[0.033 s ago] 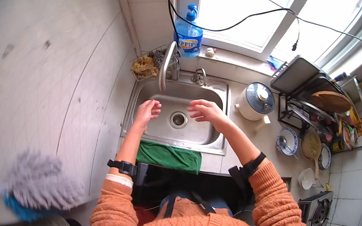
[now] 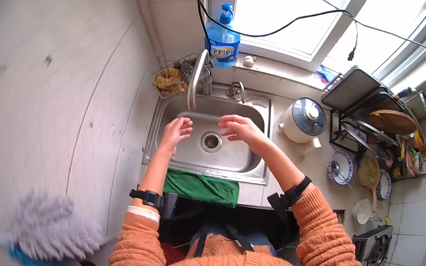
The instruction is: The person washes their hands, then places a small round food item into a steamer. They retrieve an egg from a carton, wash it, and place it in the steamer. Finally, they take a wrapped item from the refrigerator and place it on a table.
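Both bare hands hover over a stainless steel sink (image 2: 201,161), palms turned toward each other with a gap between them. My left hand (image 2: 175,134) is above the sink's left part, fingers apart and holding nothing. Over the right part, my right hand (image 2: 239,128) is likewise open, its fingers loosely bent. Below and between them lies the round drain (image 2: 210,142). The curved faucet (image 2: 194,82) rises behind the left hand, and a small metal tap handle (image 2: 235,92) stands to its right. A green cloth (image 2: 202,187) hangs over the sink's front edge.
A blue soap pump bottle (image 2: 223,43) stands on the sill behind a wire basket with a yellow scrubber (image 2: 169,81). Right of the sink are a lidded electric pot (image 2: 302,123), a blue-rimmed bowl (image 2: 339,168) and a dish rack (image 2: 370,116). A grey duster (image 2: 53,226) is at left.
My hands have come very slightly closer together over the sink. The whole view has shifted a little; nothing has been picked up.
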Demonstrator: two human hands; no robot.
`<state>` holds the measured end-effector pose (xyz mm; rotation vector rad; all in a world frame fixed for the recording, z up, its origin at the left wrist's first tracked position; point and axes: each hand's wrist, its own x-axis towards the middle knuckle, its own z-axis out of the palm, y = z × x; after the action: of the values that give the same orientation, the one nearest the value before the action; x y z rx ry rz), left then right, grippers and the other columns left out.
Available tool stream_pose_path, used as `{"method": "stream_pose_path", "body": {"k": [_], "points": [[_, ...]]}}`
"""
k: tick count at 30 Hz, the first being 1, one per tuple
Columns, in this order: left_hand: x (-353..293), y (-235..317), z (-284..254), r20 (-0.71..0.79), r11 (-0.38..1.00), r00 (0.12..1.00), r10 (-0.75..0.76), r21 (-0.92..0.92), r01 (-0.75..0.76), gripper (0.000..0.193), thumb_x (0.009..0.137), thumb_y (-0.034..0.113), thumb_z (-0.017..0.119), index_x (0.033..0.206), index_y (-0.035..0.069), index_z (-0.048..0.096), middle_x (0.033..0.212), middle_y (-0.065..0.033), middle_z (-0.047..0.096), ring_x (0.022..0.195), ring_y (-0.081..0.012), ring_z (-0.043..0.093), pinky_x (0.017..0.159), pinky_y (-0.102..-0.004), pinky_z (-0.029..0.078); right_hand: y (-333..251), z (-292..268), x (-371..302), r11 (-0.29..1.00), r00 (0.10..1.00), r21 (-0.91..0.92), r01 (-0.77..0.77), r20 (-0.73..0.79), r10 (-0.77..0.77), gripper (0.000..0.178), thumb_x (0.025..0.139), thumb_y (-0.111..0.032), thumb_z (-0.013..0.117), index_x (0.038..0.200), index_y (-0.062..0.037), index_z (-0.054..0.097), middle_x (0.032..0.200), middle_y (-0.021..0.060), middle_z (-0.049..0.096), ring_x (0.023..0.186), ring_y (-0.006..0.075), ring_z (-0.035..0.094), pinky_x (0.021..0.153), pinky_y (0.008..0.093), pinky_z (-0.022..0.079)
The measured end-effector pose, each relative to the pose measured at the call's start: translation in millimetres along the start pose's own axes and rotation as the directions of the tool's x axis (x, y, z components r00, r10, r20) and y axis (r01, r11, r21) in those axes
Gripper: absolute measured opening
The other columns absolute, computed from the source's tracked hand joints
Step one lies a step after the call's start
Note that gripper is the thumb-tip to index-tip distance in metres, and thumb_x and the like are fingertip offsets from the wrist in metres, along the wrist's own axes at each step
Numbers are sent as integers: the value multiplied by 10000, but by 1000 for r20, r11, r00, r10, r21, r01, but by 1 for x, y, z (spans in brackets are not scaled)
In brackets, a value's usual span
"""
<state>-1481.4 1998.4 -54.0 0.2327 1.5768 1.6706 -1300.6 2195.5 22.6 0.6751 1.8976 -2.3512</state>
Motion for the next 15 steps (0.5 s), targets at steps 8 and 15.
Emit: {"method": "stream_pose_path", "body": {"k": [8, 15], "points": [[37, -27, 13, 54, 726, 998, -24, -686, 54, 497, 1004, 429, 364, 1312, 52, 462, 1344, -93, 497, 1252, -235, 451, 1050, -373, 358, 35, 9, 201, 839, 950, -482, 253, -41, -311, 561, 860, -158, 568, 1379, -13, 414, 1347, 213, 498, 1242, 341, 489, 1002, 380, 405], [33, -22, 12, 119, 522, 993, -13, -846, 108, 595, 999, 432, 376, 1401, -6, 350, 1376, -111, 467, 1281, -257, 426, 1084, -392, 332, 89, 8, 294, 804, 964, -532, 266, 137, -228, 300, 771, -218, 651, 996, -20, 631, 1054, 221, 627, 1001, 375, 594, 857, 432, 471]]}}
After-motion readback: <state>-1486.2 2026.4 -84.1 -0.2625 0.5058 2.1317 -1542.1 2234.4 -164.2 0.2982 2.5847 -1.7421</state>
